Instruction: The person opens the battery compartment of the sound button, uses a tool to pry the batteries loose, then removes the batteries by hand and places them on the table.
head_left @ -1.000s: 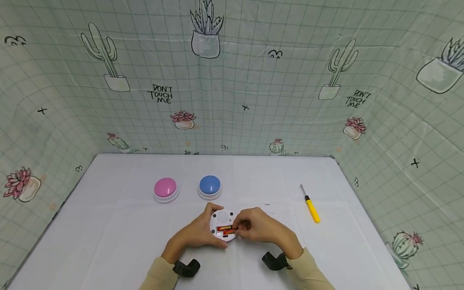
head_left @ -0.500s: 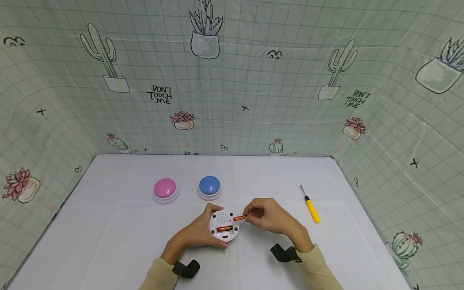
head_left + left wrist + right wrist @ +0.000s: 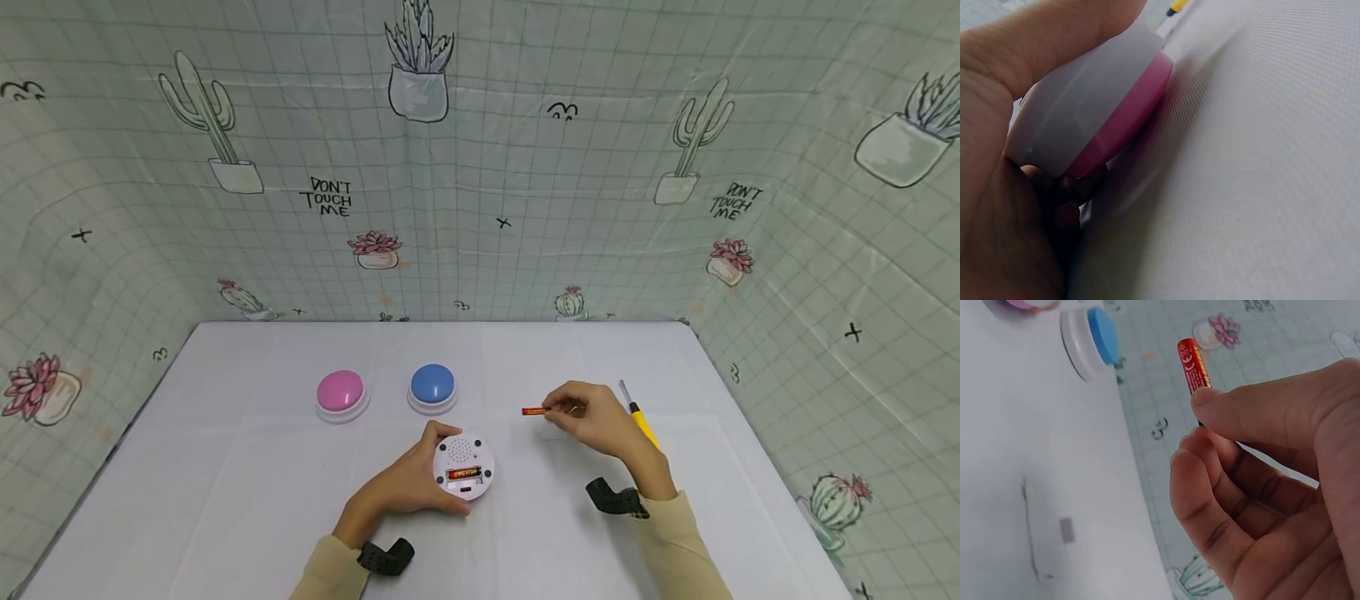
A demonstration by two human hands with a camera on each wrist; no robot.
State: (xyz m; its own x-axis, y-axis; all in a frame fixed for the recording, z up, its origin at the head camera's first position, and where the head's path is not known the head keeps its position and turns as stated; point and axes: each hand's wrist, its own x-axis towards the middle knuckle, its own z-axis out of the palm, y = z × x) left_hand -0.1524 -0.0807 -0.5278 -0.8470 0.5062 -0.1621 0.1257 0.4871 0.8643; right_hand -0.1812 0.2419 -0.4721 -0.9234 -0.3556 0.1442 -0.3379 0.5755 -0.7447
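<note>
My left hand [image 3: 416, 477] grips a round white push button [image 3: 483, 458] by its rim. It lies upside down, showing a speaker grille, dark feet and an uncovered battery compartment with one red battery [image 3: 463, 473] inside. In the left wrist view its pink dome [image 3: 1124, 122] faces the table. Up and to the right, my right hand [image 3: 592, 419] pinches a second red battery [image 3: 1192, 365] between thumb and fingers, above the table and apart from the push button. The other end of that battery is hidden by the fingertips.
A pink-domed push button [image 3: 341, 393] and a blue-domed one [image 3: 432, 387] stand upright behind the left hand. A yellow-handled screwdriver [image 3: 643, 425] lies partly hidden behind the right hand. In the right wrist view, a thin white cover-like piece [image 3: 1038, 534] lies on the white table.
My right hand has drawn one battery out of the compartment and carried it up and to the right. The left hand and the push button it holds have stayed in place.
</note>
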